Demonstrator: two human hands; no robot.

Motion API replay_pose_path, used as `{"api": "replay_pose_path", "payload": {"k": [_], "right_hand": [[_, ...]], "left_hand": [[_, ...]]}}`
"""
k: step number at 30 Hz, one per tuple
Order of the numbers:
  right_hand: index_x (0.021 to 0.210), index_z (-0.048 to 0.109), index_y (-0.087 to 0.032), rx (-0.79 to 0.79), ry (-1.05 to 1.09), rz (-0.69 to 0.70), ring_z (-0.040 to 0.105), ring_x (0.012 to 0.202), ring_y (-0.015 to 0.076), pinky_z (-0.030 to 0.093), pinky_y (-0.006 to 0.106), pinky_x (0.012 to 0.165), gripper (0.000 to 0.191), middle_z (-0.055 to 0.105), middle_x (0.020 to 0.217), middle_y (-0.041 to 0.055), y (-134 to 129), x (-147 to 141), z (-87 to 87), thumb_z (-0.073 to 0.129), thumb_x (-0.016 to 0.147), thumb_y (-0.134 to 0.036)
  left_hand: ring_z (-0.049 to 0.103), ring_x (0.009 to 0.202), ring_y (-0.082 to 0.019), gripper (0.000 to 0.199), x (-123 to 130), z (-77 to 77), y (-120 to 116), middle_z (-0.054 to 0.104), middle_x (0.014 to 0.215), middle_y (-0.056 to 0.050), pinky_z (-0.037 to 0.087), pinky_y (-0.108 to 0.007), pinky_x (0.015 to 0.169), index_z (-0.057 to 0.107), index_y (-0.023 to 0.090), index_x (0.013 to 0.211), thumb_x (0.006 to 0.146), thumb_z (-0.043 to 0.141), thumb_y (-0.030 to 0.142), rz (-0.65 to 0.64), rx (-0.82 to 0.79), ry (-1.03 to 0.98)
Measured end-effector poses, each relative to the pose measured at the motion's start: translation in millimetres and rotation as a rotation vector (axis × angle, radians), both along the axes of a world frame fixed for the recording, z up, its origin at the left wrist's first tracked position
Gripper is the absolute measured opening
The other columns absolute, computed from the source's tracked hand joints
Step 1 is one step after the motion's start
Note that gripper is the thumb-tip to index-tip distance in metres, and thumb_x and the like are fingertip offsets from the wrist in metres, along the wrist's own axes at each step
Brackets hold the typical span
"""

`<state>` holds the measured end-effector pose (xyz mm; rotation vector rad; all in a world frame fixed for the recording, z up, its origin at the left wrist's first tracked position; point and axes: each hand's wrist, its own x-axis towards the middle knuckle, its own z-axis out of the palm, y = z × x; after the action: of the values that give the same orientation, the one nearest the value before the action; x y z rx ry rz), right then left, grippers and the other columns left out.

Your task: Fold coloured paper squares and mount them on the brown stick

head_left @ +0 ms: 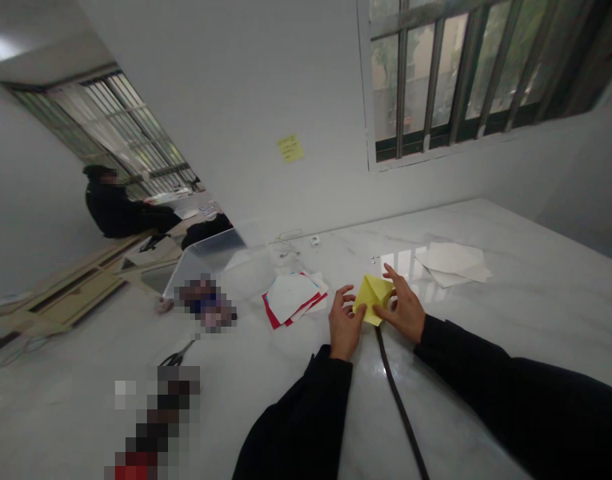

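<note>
Left hand [345, 322] and right hand [403, 310] work close together, fingers pinching a folded yellow paper [372, 298] over the glossy tabletop [296, 413]. A slip could misplace a crease, and the dark cord [399, 400] just below could snag a wrist. Wide moves could catch the coloured paper stack [292, 299] left or the loose white sheets [451, 262] right.

Plain white-walled workroom, office or craft-room type. Marble-topped table [536, 320] as work surface, coloured paper sheets [291, 300] and scissors [176, 357] lying on it. Yellow sticky note [290, 148] on wall. Steel-barred window [466, 73] above table. Seated person [113, 207] in dark clothes at further table, beside second barred window [106, 127].
</note>
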<state>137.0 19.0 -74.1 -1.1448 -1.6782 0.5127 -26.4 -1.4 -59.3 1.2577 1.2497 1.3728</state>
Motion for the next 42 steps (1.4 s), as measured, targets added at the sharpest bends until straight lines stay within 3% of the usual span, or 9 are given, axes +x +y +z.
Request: {"api": "replay_pose_path", "payload": {"k": [9,13,22,25,28,31,35,38,42], "right_hand": [[0.145,0.033,-0.023,-0.024,0.085,0.012,0.062,0.072,0.0165,0.059,0.034,0.062,0.071,0.050,0.134,0.0142,2,10,1.8,0.057,0.079,-0.025],[0.131,0.046,-0.024,-0.014,0.109,-0.039,0.067,0.086,0.0211,0.058,0.039,0.078,0.051,0.058,0.127,0.0096,2,13,2.3,0.058,0.082,-0.029],[0.092,0.056,-0.022,-0.180,0.261,0.033,0.070,0.075,0.0194,0.059,0.032,0.062,0.020,0.060,0.130,0.0094,2,16,-0.8,0.061,0.084,-0.040],[0.079,0.064,-0.020,-0.161,0.203,0.063,0.068,0.091,0.0222,0.058,0.033,0.072,0.021,0.063,0.127,0.0079,7,18,-8.0,0.058,0.085,-0.039],[0.085,0.073,-0.021,-0.164,0.203,0.082,0.065,0.105,0.0238,0.056,0.035,0.083,0.022,0.064,0.125,0.0073,14,20,-16.5,0.056,0.086,-0.036],[0.104,0.073,-0.022,-0.243,0.265,0.094,0.069,0.091,0.0213,0.058,0.033,0.076,0.027,0.065,0.124,0.0078,17,21,-19.8,0.058,0.084,-0.034],[0.127,0.062,-0.022,-0.385,0.354,0.129,0.069,0.068,0.0183,0.056,0.028,0.055,0.048,0.072,0.108,0.0081,17,22,-16.5,0.062,0.080,-0.034],[0.130,0.060,-0.020,-0.408,0.408,0.136,0.069,0.073,0.0185,0.056,0.027,0.056,0.053,0.070,0.114,0.0091,16,23,-14.0,0.064,0.078,-0.032],[0.123,0.064,-0.019,-0.401,0.456,0.129,0.070,0.079,0.0181,0.058,0.026,0.061,0.049,0.065,0.125,0.0100,16,22,-12.4,0.065,0.076,-0.030]], "left_hand": [[0.062,0.069,-0.010,0.052,-2,-1.5,1,0.057,0.101,-0.004,0.050,-0.021,0.061,0.055,0.023,0.119,0.070,0.070,0.020,-0.003,-0.015,0.022],[0.061,0.068,-0.010,0.046,-7,-3.0,4,0.058,0.099,-0.005,0.049,-0.022,0.061,0.056,0.021,0.117,0.072,0.067,0.018,0.075,-0.017,0.029],[0.062,0.074,-0.013,0.022,-17,0.5,10,0.063,0.088,-0.003,0.049,-0.023,0.066,0.055,0.019,0.090,0.073,0.068,0.025,0.192,0.017,-0.014],[0.062,0.076,-0.013,0.017,-19,-2.1,12,0.063,0.083,-0.002,0.048,-0.023,0.068,0.051,0.018,0.076,0.072,0.067,0.024,0.200,0.038,-0.040],[0.063,0.082,-0.015,0.015,-20,-5.2,15,0.066,0.087,-0.004,0.049,-0.024,0.072,0.054,0.016,0.067,0.069,0.068,0.022,0.174,0.012,-0.086],[0.065,0.085,-0.017,0.009,-20,-6.4,16,0.069,0.099,-0.007,0.050,-0.026,0.074,0.063,0.014,0.065,0.067,0.068,0.021,0.147,-0.026,-0.128],[0.066,0.075,-0.016,0.021,-20,-5.2,15,0.073,0.093,-0.007,0.051,-0.026,0.068,0.074,0.015,0.090,0.070,0.066,0.020,0.119,-0.068,-0.086],[0.067,0.077,-0.016,0.032,-21,-3.7,15,0.072,0.102,-0.008,0.052,-0.027,0.070,0.072,0.016,0.102,0.071,0.066,0.017,0.096,-0.077,-0.092],[0.067,0.086,-0.018,0.008,-22,-3.5,16,0.068,0.113,-0.008,0.051,-0.028,0.076,0.070,0.015,0.076,0.070,0.065,0.017,0.044,0.003,-0.091]]}}
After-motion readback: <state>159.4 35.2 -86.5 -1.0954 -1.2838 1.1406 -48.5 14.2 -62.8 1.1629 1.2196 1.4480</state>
